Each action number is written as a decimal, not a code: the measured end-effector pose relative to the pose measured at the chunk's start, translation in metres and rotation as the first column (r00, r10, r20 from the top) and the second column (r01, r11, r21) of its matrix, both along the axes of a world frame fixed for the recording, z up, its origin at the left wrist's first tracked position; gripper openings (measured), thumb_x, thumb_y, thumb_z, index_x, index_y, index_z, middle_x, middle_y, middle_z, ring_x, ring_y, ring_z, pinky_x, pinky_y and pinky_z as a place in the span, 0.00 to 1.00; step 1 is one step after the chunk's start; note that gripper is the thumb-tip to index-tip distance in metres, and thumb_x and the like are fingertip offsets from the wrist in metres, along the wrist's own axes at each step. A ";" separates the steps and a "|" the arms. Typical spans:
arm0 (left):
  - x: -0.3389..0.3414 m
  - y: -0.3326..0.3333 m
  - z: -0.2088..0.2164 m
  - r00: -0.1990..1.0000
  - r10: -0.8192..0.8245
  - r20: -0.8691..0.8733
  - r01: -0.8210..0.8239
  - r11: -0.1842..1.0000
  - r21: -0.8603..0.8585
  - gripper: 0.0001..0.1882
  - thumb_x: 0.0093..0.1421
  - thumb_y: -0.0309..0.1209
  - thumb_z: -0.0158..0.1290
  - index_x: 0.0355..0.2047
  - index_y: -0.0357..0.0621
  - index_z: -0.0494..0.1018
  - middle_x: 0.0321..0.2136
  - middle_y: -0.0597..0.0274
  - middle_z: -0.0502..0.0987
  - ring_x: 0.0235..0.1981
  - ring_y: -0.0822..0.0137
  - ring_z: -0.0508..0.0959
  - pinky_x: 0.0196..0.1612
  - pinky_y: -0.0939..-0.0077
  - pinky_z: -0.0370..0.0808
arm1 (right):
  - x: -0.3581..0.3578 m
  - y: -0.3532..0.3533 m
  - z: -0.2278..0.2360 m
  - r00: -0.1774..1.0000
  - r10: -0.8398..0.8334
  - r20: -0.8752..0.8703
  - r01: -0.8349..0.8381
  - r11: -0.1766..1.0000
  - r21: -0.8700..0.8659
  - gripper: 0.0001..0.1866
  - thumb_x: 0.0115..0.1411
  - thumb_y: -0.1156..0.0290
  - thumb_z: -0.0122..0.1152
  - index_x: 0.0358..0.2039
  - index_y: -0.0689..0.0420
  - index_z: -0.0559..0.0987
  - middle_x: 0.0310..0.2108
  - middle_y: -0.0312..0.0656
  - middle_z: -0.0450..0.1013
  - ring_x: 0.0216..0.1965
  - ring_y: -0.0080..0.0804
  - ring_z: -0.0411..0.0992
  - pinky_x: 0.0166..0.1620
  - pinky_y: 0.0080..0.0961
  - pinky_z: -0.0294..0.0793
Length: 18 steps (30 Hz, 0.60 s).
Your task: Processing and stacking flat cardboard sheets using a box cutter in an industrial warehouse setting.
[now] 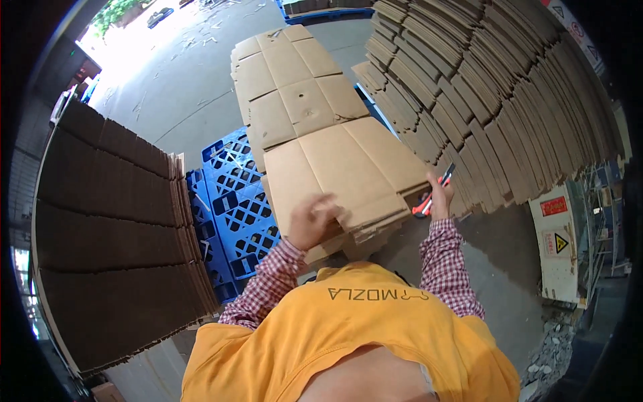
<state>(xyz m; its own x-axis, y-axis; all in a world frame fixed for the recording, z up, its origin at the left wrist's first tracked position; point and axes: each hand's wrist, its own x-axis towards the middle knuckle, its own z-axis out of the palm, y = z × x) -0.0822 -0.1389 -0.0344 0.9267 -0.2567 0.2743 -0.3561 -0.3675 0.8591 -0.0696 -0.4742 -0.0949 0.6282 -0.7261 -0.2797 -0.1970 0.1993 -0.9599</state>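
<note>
- Stacked cardboard [482, 94], from one to three o'clock: the biggest mass in view, many folded brown layers piled high with ragged edges.
- Dark brown cardboard stack [107, 234], between eight and nine o'clock: broad panels with creases running across them, layered edges facing the middle.
- Flat cardboard pile [284, 67], running from the centre up towards twelve o'clock: creased sheets overlapping one another.
- Blue pallet [213, 179], at nine o'clock: latticed plastic, partly hidden by the pile.
- Near cardboard sheet [341, 167], at the centre, on top of the pile's near end: creased lengthwise, its right edge reaching towards the right hand.
- Yellow shirt [355, 335], at six o'clock, worn by the person over red-and-white checked sleeves [445, 261].
- Left hand [315, 220], just below the centre, over the near edge of the sheet: blurred, fingers loosely parted, nothing visible in its grasp; I cannot tell whether it touches the board.
- Right hand [440, 197], at three o'clock, by the sheet's right corner: fingers closed around the cutter.
- Red-handled cutter [424, 206], also at three o'clock: slanted, dark end towards one o'clock.
- Small round hole [301, 95], towards twelve o'clock, in a sheet beyond the near one.
</note>
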 end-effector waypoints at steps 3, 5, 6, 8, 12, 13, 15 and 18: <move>0.049 0.058 -0.042 0.896 0.411 0.169 -0.443 0.849 0.286 0.24 0.49 0.31 0.57 0.46 0.36 0.67 0.40 0.47 0.73 0.42 0.55 0.74 0.47 0.68 0.69 | -0.008 0.003 -0.017 0.998 0.025 -0.057 -0.028 0.998 -0.055 0.14 0.45 0.69 0.67 0.24 0.57 0.68 0.18 0.35 0.66 0.13 0.26 0.65 0.17 0.24 0.66; 0.064 0.079 -0.101 0.821 0.557 0.124 -0.560 0.743 0.366 0.26 0.50 0.33 0.57 0.48 0.35 0.65 0.42 0.47 0.72 0.44 0.55 0.73 0.49 0.68 0.68 | -0.014 -0.008 -0.040 0.997 0.003 -0.071 -0.010 0.995 -0.099 0.15 0.45 0.69 0.67 0.26 0.60 0.70 0.21 0.37 0.68 0.18 0.28 0.67 0.23 0.26 0.68; 0.070 0.086 -0.128 0.824 0.538 -0.176 -0.519 0.842 0.145 0.28 0.51 0.36 0.57 0.48 0.34 0.64 0.44 0.47 0.71 0.45 0.56 0.73 0.49 0.68 0.68 | -0.012 -0.010 -0.047 0.996 -0.021 -0.087 0.009 0.991 -0.134 0.16 0.45 0.69 0.68 0.29 0.62 0.71 0.24 0.39 0.70 0.24 0.29 0.68 0.29 0.27 0.69; 0.078 0.126 -0.188 0.755 0.444 -0.482 -0.553 0.826 -0.106 0.31 0.52 0.41 0.57 0.48 0.31 0.64 0.45 0.48 0.71 0.47 0.59 0.72 0.49 0.69 0.68 | 0.007 0.014 -0.042 0.998 0.046 -0.032 -0.049 0.994 -0.095 0.17 0.45 0.69 0.68 0.31 0.65 0.72 0.27 0.40 0.70 0.28 0.29 0.68 0.34 0.28 0.68; 0.063 0.075 -0.161 0.723 0.426 -0.544 -0.560 0.822 -0.101 0.28 0.52 0.42 0.57 0.44 0.29 0.67 0.40 0.47 0.75 0.43 0.58 0.75 0.46 0.70 0.70 | -0.005 -0.028 -0.055 0.998 0.002 -0.060 -0.013 0.982 -0.190 0.17 0.45 0.69 0.67 0.32 0.65 0.72 0.29 0.41 0.71 0.31 0.29 0.68 0.38 0.28 0.67; 0.058 0.064 -0.154 0.721 0.419 -0.552 -0.559 0.823 -0.106 0.28 0.52 0.42 0.57 0.44 0.29 0.67 0.40 0.47 0.75 0.43 0.58 0.75 0.46 0.70 0.70 | -0.004 -0.035 -0.056 0.999 -0.005 -0.038 -0.004 0.967 -0.254 0.16 0.45 0.69 0.67 0.31 0.64 0.72 0.28 0.40 0.71 0.30 0.29 0.68 0.37 0.28 0.68; 0.044 0.056 -0.128 0.666 0.503 -0.551 -0.606 0.795 -0.008 0.28 0.52 0.42 0.56 0.45 0.31 0.67 0.41 0.48 0.74 0.42 0.58 0.75 0.45 0.70 0.70 | -0.004 -0.014 0.002 0.989 0.092 -0.120 -0.109 0.984 -0.144 0.15 0.45 0.68 0.67 0.28 0.62 0.72 0.25 0.40 0.70 0.27 0.28 0.68 0.33 0.28 0.68; 0.030 0.013 -0.143 0.698 0.481 -0.530 -0.629 0.766 -0.133 0.26 0.54 0.41 0.55 0.45 0.32 0.67 0.39 0.50 0.75 0.41 0.60 0.74 0.45 0.71 0.69 | -0.001 -0.046 0.041 0.996 0.094 -0.006 -0.084 0.858 -0.507 0.15 0.45 0.67 0.66 0.27 0.62 0.71 0.21 0.37 0.68 0.23 0.28 0.67 0.30 0.27 0.68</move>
